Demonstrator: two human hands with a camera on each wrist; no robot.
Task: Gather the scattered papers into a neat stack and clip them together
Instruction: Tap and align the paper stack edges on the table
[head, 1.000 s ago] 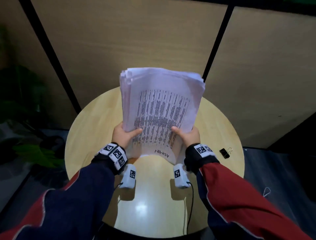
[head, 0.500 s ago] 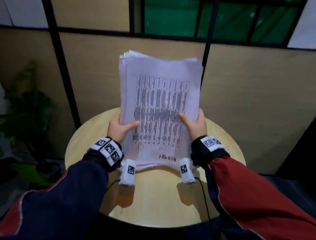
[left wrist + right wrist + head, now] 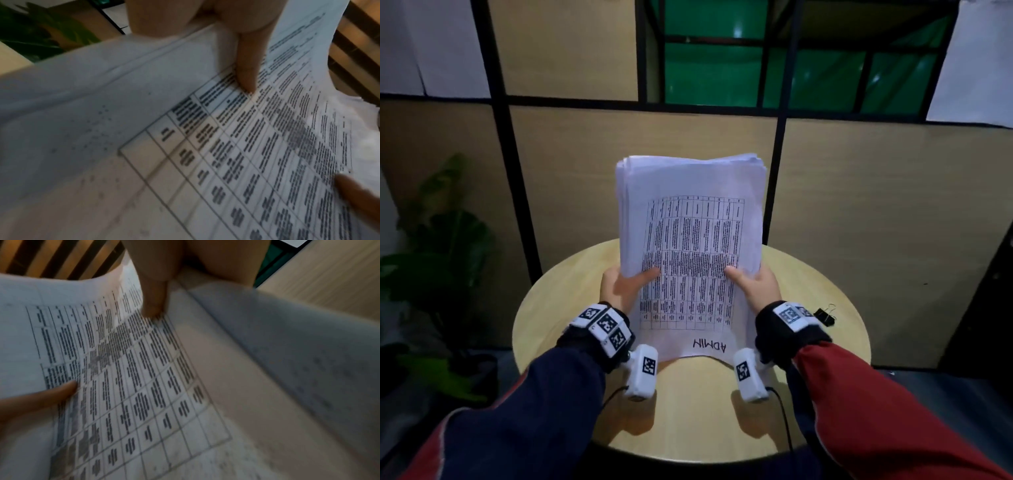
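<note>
A thick stack of white papers (image 3: 690,236) stands upright over the round wooden table (image 3: 571,294), its top sheet printed with a table and the word ADMIN. My left hand (image 3: 625,287) grips its left edge, thumb across the front sheet (image 3: 245,71). On the opposite edge my right hand (image 3: 755,286) grips the same way, thumb on the print (image 3: 154,305). The sheets' top edges are slightly uneven. A black binder clip (image 3: 825,315) lies on the table to the right of my right wrist.
Tan partition panels with black frames (image 3: 779,178) rise just behind the table. A green potted plant (image 3: 445,246) stands on the floor at the left. The table's near part (image 3: 695,411) shows bare wood between my forearms.
The stack has been lifted and tipped more upright, then brought back down toward the table. Both hands keep their grip on its side edges.
</note>
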